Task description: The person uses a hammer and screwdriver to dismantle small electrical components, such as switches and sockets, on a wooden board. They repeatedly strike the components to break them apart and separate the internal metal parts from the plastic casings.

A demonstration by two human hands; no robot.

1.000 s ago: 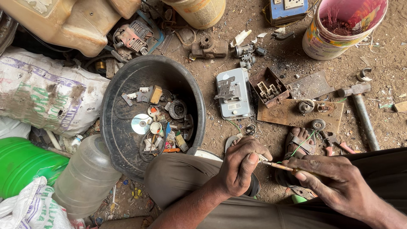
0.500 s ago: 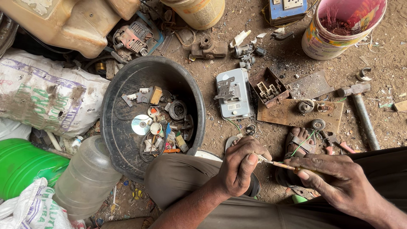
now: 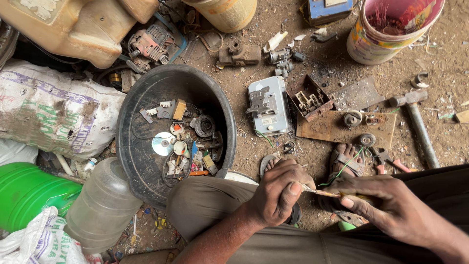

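Observation:
My left hand (image 3: 280,191) is curled into a fist around something small, just above my knee. My right hand (image 3: 386,203) pinches a thin yellowish wire or strip (image 3: 320,192) that runs between the two hands. A thin green wire (image 3: 342,171) trails up from it toward my sandalled foot (image 3: 346,157). What the left fist encloses is hidden by the fingers.
A black plastic tub (image 3: 134,117) of scrap parts and a disc sits at left. On the dirt lie a grey switch box (image 3: 266,105), a brown open box (image 3: 309,98), a rusty plate (image 3: 325,128), a hammer (image 3: 419,124), a pink-lined bucket (image 3: 391,29), sacks and a clear bottle (image 3: 102,208).
Both hands have stayed close together on the wire with only slight shifts. Nothing else has moved.

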